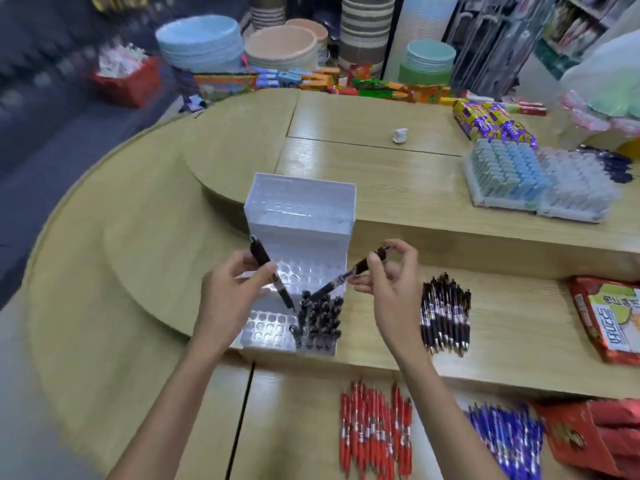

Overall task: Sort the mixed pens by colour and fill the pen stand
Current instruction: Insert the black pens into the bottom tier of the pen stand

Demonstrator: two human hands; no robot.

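Counting from the near edge, we enter red pens (375, 431) laid side by side on the lowest step of the wooden counter (156, 271), with blue pens (505, 441) just beside them on the right. Both colours lie apart from the rest and, we judge, wait their turn. One step up stands the clear tiered pen stand (301, 216). Black pens (320, 322) sit upright in the right-hand holes of its front tier and the left-hand holes are bare, so the filling seems to run from the right. Our left hand (232, 296) pinches one black pen (273, 277) by the barrel, tip down near that standing group, angled to find a hole. Our right hand (388, 292) pinches a second black pen (346, 277) near its clip end, its tip slanting toward the same cluster, the other fingers loose. Spare black pens (445, 318) are piled just right of the stand, handy to the right hand. Farther off, trays of pale small goods (512, 174) sit on the upper step, with stacked bowls (201, 43) beyond.
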